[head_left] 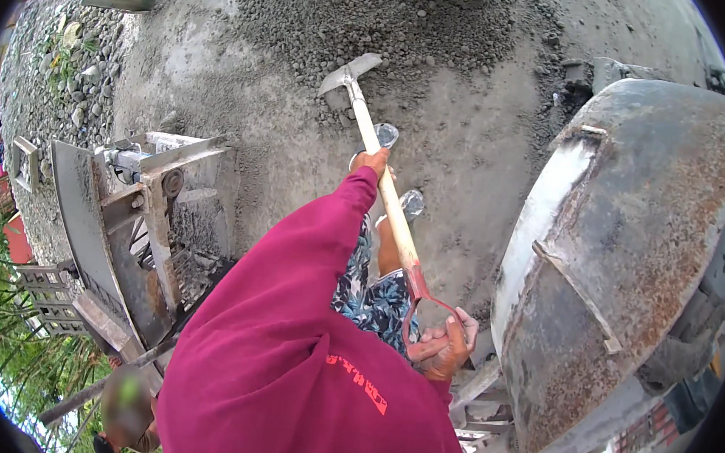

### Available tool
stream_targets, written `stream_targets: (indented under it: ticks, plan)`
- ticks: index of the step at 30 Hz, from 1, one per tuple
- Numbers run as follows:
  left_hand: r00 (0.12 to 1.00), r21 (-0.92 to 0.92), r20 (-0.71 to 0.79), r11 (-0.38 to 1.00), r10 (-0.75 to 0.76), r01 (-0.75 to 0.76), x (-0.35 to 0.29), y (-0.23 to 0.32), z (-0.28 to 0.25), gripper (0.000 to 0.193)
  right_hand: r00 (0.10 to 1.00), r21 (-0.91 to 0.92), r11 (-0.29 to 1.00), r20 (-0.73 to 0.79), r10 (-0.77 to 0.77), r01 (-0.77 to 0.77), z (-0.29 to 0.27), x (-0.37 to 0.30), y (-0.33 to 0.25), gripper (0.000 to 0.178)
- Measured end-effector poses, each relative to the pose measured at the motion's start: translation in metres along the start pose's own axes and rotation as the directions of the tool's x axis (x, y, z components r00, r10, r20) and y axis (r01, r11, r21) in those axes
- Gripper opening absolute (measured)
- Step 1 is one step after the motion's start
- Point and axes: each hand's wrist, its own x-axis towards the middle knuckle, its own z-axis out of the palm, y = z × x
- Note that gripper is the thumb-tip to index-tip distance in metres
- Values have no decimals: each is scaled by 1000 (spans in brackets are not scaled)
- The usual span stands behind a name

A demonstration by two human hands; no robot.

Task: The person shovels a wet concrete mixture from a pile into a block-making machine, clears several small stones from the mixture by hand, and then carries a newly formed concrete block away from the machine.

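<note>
While a rusty drum [634,239] crowds the right and a metal frame [157,229] the left, there's gritty grey ground [279,148] between, with gravel [428,40] ahead. Shovel [392,206]'s mid-strip, dusty blade [362,65] near the gravel; left hand [371,161] grips the pale shaft [363,120], right hand [448,346] the red handle [416,283].

We see red lettering [372,392] on the maroon sweatshirt [278,331], slanting down across its front toward the right. The letters are small and tilted from our angle, and we cannot read them with certainty.
</note>
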Motion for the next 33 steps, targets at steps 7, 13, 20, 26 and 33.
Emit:
stream_targets:
  ticks: [7, 13, 20, 26, 33]
  plan:
    - [999, 134, -13, 990, -39, 40, -98, -53, 42, 32, 980, -54, 997, -189, -69, 59, -110, -11, 8, 33]
    - [981, 492, 114, 849, 158, -194, -28, -31, 84, 41, 976, 242, 968, -219, -10, 64, -64, -7, 27, 26]
    - [993, 701, 52, 704, 107, -112, 2, -29, 74, 51, 924, 401, 881, -172, 340, -250, -45, -8, 23, 18]
    - [995, 646, -66, 763, 72, -13, -45, -66, -14, 52, 968, 122, 981, -182, 170, -150, -70, -38, 4, 28]
    - [986, 11, -163, 999, 41, -39, -7, 16, -49, 29, 994, -66, 996, 83, 67, -62, 6, 20, 14, 24]
